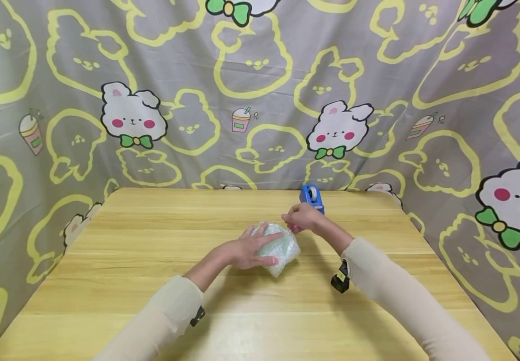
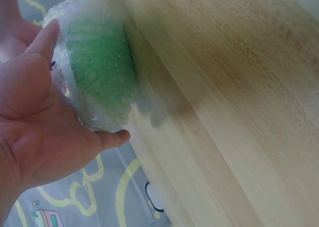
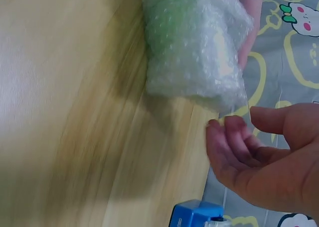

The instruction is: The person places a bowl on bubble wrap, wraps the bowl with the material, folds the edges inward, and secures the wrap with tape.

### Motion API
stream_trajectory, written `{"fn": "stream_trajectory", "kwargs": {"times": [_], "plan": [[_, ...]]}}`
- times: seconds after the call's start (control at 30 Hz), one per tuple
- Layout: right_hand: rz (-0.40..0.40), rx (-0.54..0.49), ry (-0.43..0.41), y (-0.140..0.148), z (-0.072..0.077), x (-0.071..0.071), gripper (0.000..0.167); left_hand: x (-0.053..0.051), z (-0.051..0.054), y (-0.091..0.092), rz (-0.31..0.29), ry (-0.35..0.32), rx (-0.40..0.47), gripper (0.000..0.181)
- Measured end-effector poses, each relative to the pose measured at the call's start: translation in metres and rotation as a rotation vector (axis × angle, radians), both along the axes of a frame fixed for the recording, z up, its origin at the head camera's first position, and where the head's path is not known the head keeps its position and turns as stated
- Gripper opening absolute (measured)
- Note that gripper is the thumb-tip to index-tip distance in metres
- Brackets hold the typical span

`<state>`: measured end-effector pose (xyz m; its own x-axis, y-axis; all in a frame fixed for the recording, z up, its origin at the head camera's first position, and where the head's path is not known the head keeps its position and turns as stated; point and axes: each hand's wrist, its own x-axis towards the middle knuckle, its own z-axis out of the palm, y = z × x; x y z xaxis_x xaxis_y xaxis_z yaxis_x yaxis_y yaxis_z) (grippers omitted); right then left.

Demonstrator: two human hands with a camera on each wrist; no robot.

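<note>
A package of clear bubble wrap (image 1: pixel 282 250) lies on the table, with something green inside whose kind the wrap hides. My left hand (image 1: pixel 248 249) rests on it, fingers spread across its top and left side. In the left wrist view, straight digits of this hand touch the wrap around the green thing (image 2: pixel 99 62). My right hand (image 1: pixel 304 217) is beside the package's far right edge. The right wrist view has its fingers (image 3: pixel 227 142) loosely bent just off the wrap's edge, the thumb apart from them; nothing held can be made out.
A blue tape dispenser (image 1: pixel 311 196) with a roll in it stands behind my right hand, near the table's back edge. The wooden table (image 1: pixel 160 301) meets a patterned cloth (image 1: pixel 187 110) at the back and sides. A wrist camera (image 1: pixel 341 278) hangs under the right sleeve.
</note>
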<state>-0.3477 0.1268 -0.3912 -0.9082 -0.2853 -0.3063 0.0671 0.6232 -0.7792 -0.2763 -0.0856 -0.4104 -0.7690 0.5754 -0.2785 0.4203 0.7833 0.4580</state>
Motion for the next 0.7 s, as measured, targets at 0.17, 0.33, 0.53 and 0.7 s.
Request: {"fn": "stream_trajectory", "kwargs": {"times": [0.17, 0.33, 0.53, 0.7], "plan": [[-0.018, -0.017, 0.125, -0.004, -0.002, 0.003, 0.019, 0.000, -0.001, -0.001, -0.001, -0.004, 0.000, 0.069], [-0.017, 0.122, 0.298, -0.005, -0.008, 0.002, 0.023, 0.000, 0.000, -0.001, 0.001, -0.003, 0.002, 0.069], [-0.057, 0.158, 0.335, -0.004, -0.022, 0.000, 0.026, 0.000, 0.000, -0.001, -0.005, -0.003, 0.012, 0.068], [-0.095, 0.138, 0.292, -0.005, -0.033, -0.003, 0.019, 0.001, 0.001, -0.001, -0.012, 0.001, 0.015, 0.068]]}}
